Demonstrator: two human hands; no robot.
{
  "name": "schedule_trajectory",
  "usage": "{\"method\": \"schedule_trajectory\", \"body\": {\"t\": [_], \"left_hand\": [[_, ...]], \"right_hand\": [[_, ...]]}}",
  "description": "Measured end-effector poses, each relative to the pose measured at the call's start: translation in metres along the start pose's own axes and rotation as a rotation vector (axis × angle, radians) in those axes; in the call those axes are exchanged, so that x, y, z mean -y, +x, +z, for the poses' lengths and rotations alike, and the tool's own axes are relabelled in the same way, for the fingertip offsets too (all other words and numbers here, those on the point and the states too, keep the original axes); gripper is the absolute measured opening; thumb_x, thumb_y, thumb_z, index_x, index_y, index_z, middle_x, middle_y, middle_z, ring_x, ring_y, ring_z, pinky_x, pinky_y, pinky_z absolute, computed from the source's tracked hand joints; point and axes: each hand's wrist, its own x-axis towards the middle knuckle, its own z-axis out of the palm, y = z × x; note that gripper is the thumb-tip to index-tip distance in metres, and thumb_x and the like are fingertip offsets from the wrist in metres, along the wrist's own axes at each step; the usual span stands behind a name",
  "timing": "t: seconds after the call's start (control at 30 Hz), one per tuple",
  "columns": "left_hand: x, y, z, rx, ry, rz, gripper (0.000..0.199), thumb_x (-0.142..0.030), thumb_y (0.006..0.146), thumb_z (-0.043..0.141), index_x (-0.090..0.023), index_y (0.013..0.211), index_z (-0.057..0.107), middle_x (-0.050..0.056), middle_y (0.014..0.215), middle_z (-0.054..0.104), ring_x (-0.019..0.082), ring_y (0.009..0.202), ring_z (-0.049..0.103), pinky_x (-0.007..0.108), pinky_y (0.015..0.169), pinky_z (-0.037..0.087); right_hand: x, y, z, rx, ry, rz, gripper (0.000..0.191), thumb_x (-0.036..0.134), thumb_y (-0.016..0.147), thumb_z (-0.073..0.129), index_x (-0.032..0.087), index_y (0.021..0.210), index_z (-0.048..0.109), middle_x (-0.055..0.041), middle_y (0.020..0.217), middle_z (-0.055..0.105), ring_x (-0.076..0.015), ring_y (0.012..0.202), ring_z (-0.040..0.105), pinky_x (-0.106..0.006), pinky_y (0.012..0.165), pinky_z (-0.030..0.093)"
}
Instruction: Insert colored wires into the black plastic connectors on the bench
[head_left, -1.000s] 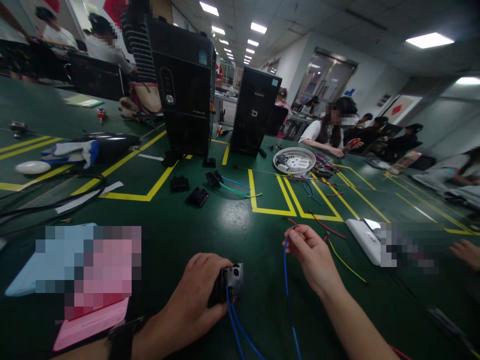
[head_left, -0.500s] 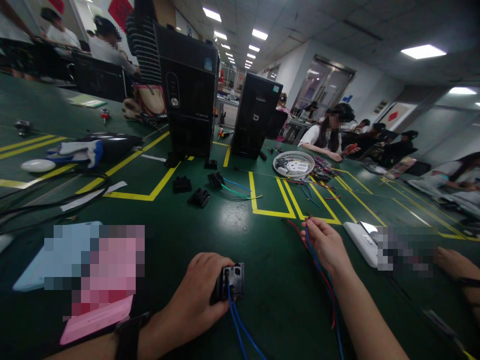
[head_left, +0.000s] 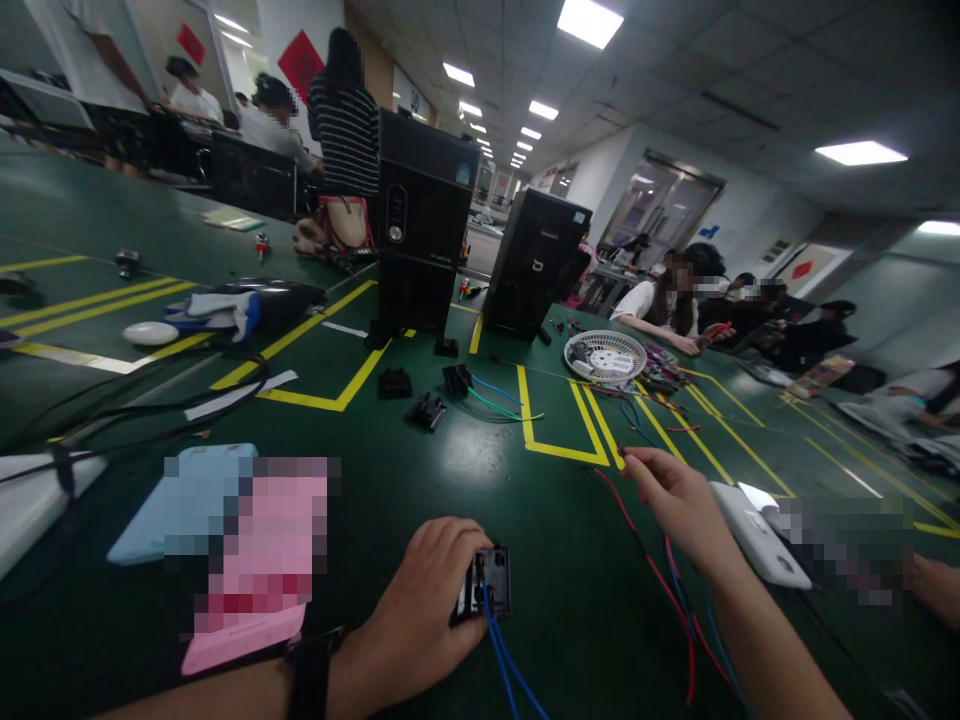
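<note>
Closest to us, our left hand (head_left: pixel 416 610) wraps firmly around a black plastic connector housing (head_left: pixel 484 585), fingers closed over its edge, and two blue wires (head_left: pixel 499 650) run out of the housing toward us. A black watch strap (head_left: pixel 309 675) circles that wrist. Our right hand (head_left: pixel 675 500) sits just to the right, thumb and forefinger pinched narrow, though we cannot tell whether they hold anything. A loose red wire (head_left: pixel 652 570) and a blue wire (head_left: pixel 679 585) trail beneath that hand across the green work mat (head_left: pixel 562 530). Just beside it lies a white plastic casing (head_left: pixel 757 535), and another person's hand (head_left: pixel 934 590) enters at the right edge, past a pixelated patch. To our left is a blurred pale blue and pink object (head_left: pixel 247 540). Farther out, three small black connector pieces (head_left: pixel 426 411) sit on the mat near loose blue and green wires (head_left: pixel 502 402), all among yellow tape lines (head_left: pixel 562 450). Beyond them stands a round white plastic basket (head_left: pixel 605 357), then two black PC towers (head_left: pixel 424 215) — one well to the left of the other. A seated person (head_left: pixel 660 305) leans on the bench at the far right.
</note>
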Motion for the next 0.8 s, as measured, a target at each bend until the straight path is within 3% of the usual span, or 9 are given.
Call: {"method": "schedule_trajectory", "body": {"t": [0.17, 0.4, 0.5, 0.6, 0.8], "left_hand": [[-0.003, 0.001, -0.003, 0.019, -0.015, -0.029, 0.046, -0.011, 0.068, 0.060, -0.024, 0.111, 0.048, 0.004, 0.114, 0.052, 0.023, 0.109, 0.045, 0.043, 0.100, 0.033], [-0.004, 0.001, -0.003, 0.023, -0.037, -0.048, 0.048, -0.010, 0.064, 0.058, -0.023, 0.109, 0.049, 0.004, 0.115, 0.052, 0.024, 0.110, 0.043, 0.041, 0.101, 0.031], [-0.002, 0.003, -0.003, 0.028, -0.051, -0.062, 0.049, -0.012, 0.063, 0.060, -0.024, 0.110, 0.050, 0.004, 0.115, 0.053, 0.025, 0.110, 0.043, 0.041, 0.101, 0.032], [-0.001, 0.005, -0.004, 0.050, -0.069, -0.086, 0.048, -0.013, 0.063, 0.061, -0.024, 0.109, 0.052, 0.004, 0.114, 0.053, 0.024, 0.109, 0.043, 0.040, 0.101, 0.032], [0.001, 0.007, -0.005, 0.065, -0.081, -0.095, 0.046, -0.015, 0.064, 0.063, -0.024, 0.108, 0.053, 0.004, 0.112, 0.054, 0.024, 0.107, 0.044, 0.039, 0.099, 0.032]], "right_hand": [[0.047, 0.040, 0.027, 0.084, -0.205, -0.163, 0.032, 0.044, 0.084, 0.052, 0.018, 0.085, 0.071, -0.0037, 0.073, 0.068, -0.0189, 0.065, 0.059, -0.029, 0.059, 0.040], [0.089, 0.097, 0.122, 0.209, -0.433, -0.289, 0.029, 0.040, 0.089, 0.051, 0.020, 0.084, 0.072, -0.0021, 0.080, 0.071, -0.0185, 0.077, 0.063, -0.026, 0.065, 0.043], [0.094, 0.107, 0.158, 0.208, -0.545, -0.301, 0.031, 0.045, 0.086, 0.058, 0.022, 0.105, 0.067, -0.0059, 0.107, 0.067, -0.0227, 0.096, 0.061, -0.032, 0.078, 0.046], [0.090, 0.118, 0.180, 0.229, -0.653, -0.289, 0.047, 0.045, 0.084, 0.062, 0.020, 0.123, 0.055, -0.0102, 0.127, 0.055, -0.0257, 0.107, 0.056, -0.043, 0.087, 0.046], [0.070, 0.138, 0.183, 0.342, -0.791, -0.170, 0.037, 0.043, 0.090, 0.057, 0.018, 0.118, 0.056, -0.0074, 0.112, 0.061, -0.0222, 0.098, 0.060, -0.043, 0.084, 0.050]]}}
